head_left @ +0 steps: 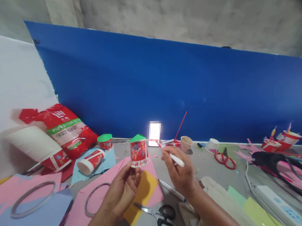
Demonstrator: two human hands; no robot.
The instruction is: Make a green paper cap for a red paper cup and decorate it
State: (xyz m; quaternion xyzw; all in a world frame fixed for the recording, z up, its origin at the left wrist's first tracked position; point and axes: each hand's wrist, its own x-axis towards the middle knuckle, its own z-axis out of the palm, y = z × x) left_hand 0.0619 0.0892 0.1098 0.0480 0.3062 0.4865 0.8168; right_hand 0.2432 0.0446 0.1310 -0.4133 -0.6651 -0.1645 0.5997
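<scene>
My left hand [126, 185] is closed on the lower rim of an upturned red patterned paper cup [139, 153], held up above the table. A green paper cone [137, 138] sits on top of the cup like a roof. In a pen grip, my right hand [180, 171] holds a white marker [177, 159] with a red tip, which points toward the cup but is apart from it. Below the hands, black-handled scissors [161, 214] rest partly on a yellow paper sheet [148, 188], and another white marker [171, 190] lies beside them.
A stack of paper cups [34, 144] leans by a red cup bag [69, 130] at left. Behind are a green-topped cup [105, 142] and a lit phone [155, 134]. Red-handled scissors [225, 159] and a power strip [280, 200] lie to the right.
</scene>
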